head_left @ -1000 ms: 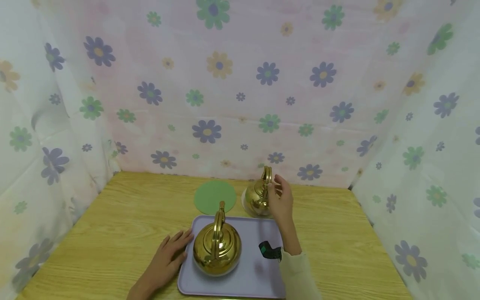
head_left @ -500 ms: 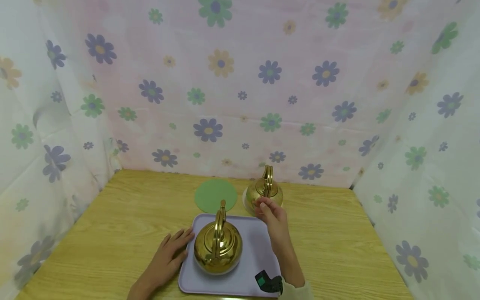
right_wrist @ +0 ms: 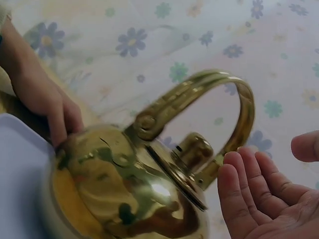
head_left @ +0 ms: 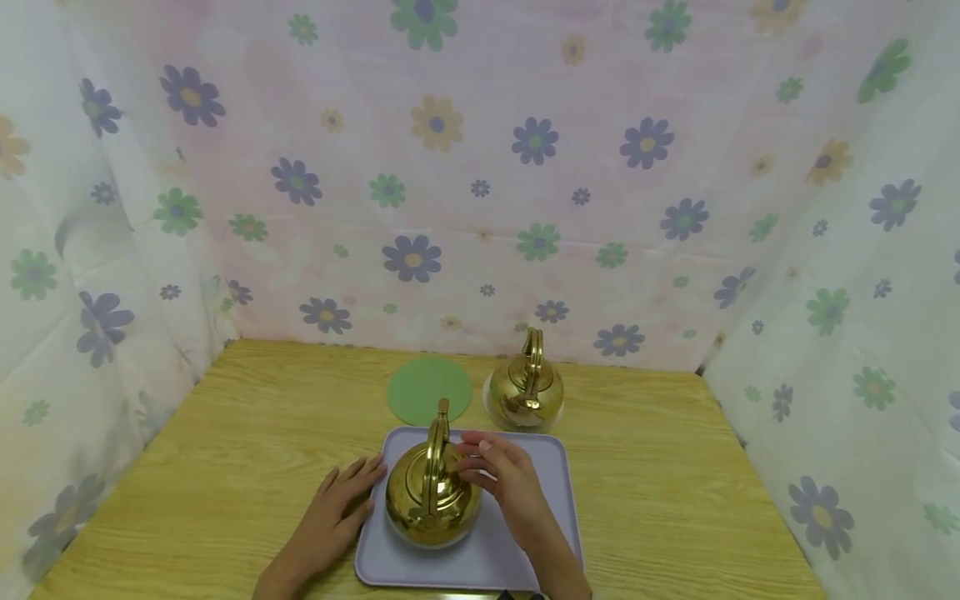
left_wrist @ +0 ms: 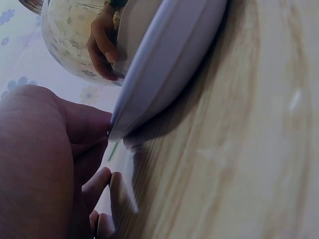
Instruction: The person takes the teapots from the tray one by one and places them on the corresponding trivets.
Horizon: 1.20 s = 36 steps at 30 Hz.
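From the head camera, a brass kettle stands upright on the left half of a lavender tray on a wooden table; its arched handle runs from 6 to 12 o'clock, and no lettering or brand mark can be read. The right hand hovers at the kettle's 3 o'clock, fingers loosely spread and gripping nothing, while the left hand lies flat at 9 o'clock against the tray's left rim. A second kettle sits on a pale coaster at 1 o'clock beyond the tray, a green mat at 12; bare wood stretches left and right. At the left wrist, fingers touch the tray edge. At the right wrist, the open palm waits just beside the handle, apart from it.
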Available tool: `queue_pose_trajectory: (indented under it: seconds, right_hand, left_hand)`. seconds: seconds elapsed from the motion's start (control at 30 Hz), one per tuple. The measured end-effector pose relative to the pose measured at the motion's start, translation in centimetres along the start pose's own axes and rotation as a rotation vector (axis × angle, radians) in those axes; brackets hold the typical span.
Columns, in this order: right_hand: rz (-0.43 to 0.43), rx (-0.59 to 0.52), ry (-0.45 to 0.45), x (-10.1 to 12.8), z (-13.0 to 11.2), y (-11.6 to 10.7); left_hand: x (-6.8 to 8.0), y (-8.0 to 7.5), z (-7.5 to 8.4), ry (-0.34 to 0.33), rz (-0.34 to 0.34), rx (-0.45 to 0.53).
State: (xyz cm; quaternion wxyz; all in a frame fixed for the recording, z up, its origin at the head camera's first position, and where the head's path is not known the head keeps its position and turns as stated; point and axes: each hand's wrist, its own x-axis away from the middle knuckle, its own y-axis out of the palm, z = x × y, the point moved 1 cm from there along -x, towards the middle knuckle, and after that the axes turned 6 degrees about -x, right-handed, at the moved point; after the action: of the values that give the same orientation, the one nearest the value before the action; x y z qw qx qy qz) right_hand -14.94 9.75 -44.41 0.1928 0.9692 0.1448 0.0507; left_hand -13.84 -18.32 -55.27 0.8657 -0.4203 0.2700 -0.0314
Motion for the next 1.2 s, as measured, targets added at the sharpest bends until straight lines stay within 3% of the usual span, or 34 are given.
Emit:
queue_pose_trajectory:
  seconds: [0.2, 0.47, 0.73, 1.0, 1.2]
  right_hand:
    - [-0.095, -0.012, 0.043, 0.3, 0.5, 1.2]
    - [-0.122, -0.033, 0.081, 0.3, 0.7, 2.0]
    - [-0.150, -0.003, 0.052, -0.2, 0.3, 2.8]
    - [-0.148, 0.006, 0.040, -0.1, 0.4, 3.6]
    - [-0.104, 0.050, 0.002, -0.1, 0.4, 3.9]
  left_hand:
    - [0.1, 0.0, 0.0, 0.004, 0.013, 0.002]
    - [0.2, -0.2, 0.1, -0.008, 0.011, 0.007]
    - [-0.2, -0.4, -0.2, 0.010, 0.009, -0.001]
    - [0.0, -0.2, -0.1, -0.016, -0.018, 0.020]
    - [0.1, -0.1, 0.0, -0.003, -0.001, 0.018]
